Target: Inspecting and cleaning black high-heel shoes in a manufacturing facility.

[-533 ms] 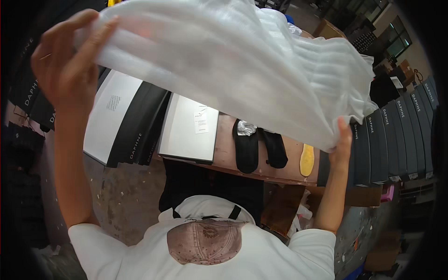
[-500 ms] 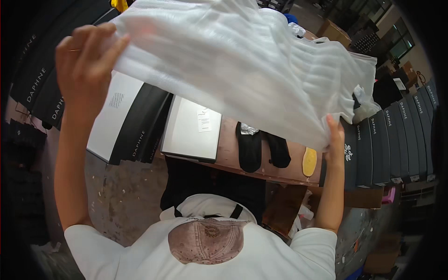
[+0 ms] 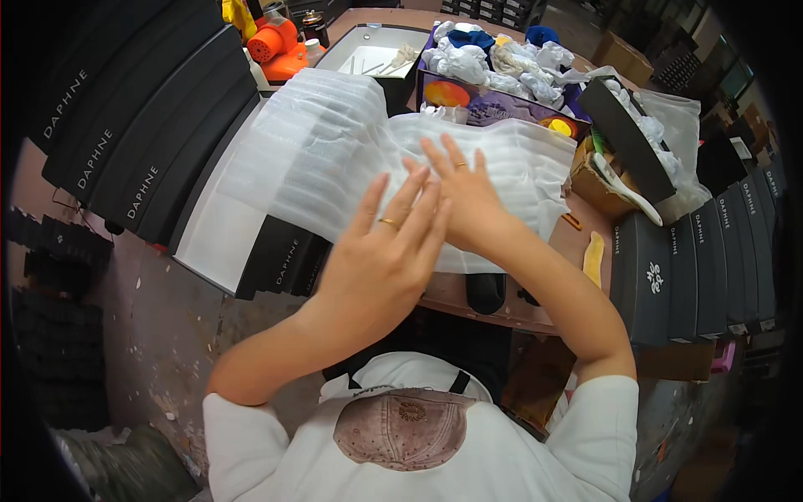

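A thin white foam sheet [image 3: 309,142] lies rumpled across the table, over the open box area and most of a black shoe [image 3: 486,294], whose rounded end pokes out at the near edge. My left hand [image 3: 385,255] is over the sheet's middle with fingers stretched out. Just beyond and to its right, my right hand [image 3: 468,201] lies on the sheet, fingers spread. The two hands overlap slightly at the fingertips in this view. Neither grips the sheet. A yellow insole-shaped piece [image 3: 594,258] rests right of the sheet, near the table edge.
Black shoeboxes [image 3: 150,159] line the left, and more dark boxes [image 3: 661,272] stand at right. Behind the sheet sits a purple box [image 3: 502,111] full of crumpled paper. An orange tool [image 3: 274,42] and a white tray [image 3: 355,60] are at the back. A white shoehorn-like strip [image 3: 627,191] leans right.
The sheet, held up and stretched between both hands before, is now down on the table. My hands have let go of its edges and come together over its middle.
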`<act>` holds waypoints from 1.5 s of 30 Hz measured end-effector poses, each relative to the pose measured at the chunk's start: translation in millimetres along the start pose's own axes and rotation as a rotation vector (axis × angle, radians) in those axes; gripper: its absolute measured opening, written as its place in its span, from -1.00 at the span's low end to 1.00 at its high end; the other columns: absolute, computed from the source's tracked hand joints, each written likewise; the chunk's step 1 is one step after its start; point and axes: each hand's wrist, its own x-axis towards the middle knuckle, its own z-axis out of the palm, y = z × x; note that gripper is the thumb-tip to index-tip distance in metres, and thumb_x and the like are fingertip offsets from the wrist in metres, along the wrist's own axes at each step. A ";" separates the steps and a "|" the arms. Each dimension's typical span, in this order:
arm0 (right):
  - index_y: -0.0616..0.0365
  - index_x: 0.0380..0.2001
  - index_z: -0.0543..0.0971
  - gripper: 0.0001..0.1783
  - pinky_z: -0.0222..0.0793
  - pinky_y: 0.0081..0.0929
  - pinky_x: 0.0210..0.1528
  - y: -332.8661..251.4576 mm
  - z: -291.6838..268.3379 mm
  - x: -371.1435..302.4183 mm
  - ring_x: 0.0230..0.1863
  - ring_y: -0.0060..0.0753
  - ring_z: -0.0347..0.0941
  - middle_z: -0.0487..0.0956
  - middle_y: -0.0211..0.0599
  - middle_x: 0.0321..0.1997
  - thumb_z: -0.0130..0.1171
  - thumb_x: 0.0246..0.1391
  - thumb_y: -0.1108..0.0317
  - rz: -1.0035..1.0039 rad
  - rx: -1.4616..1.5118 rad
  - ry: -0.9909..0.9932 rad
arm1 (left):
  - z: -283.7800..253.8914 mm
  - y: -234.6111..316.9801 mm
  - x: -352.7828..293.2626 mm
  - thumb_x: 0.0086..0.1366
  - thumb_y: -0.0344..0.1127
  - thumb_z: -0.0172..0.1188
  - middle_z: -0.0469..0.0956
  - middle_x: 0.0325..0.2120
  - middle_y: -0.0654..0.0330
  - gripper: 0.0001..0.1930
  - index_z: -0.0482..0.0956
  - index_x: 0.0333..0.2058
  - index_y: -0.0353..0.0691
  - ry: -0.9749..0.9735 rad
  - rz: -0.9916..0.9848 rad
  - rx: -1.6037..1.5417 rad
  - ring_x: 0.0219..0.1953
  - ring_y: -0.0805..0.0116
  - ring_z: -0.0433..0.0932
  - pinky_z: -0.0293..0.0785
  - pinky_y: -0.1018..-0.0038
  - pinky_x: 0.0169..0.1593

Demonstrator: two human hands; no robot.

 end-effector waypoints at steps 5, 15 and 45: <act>-0.03 0.34 0.02 -0.01 -0.42 0.57 0.18 -34.9 97.4 52.2 0.44 0.09 -0.33 -0.12 -0.08 0.44 0.04 -0.07 -0.28 -0.062 0.133 -0.482 | 124.8 -55.8 17.7 0.07 -0.37 0.11 0.43 -0.01 -0.01 -0.57 0.46 -0.04 -0.35 -0.344 -0.188 0.255 0.15 0.08 0.32 0.06 0.01 0.25; 0.05 0.10 0.46 -0.22 -0.47 0.45 0.26 -53.0 62.1 48.4 0.41 0.01 -0.09 0.34 -0.13 0.23 0.11 -0.12 -0.23 -0.170 -0.567 -0.840 | 201.0 -108.9 -47.0 0.01 -0.13 0.26 0.00 0.30 0.06 -0.29 0.32 0.12 -0.40 -0.176 -0.313 0.395 0.35 0.05 -0.08 -0.18 0.17 0.36; 0.10 -0.40 0.56 -0.82 0.39 -0.29 -0.25 101.4 -23.9 -79.2 -0.27 -0.14 0.45 0.53 -0.32 -0.39 0.13 -0.19 0.50 0.468 0.361 0.414 | 164.3 -35.5 50.2 0.25 -0.15 0.06 0.40 0.03 -0.10 -0.58 0.44 0.01 -0.28 0.306 -0.733 -1.222 0.10 -0.03 0.36 0.22 0.02 0.11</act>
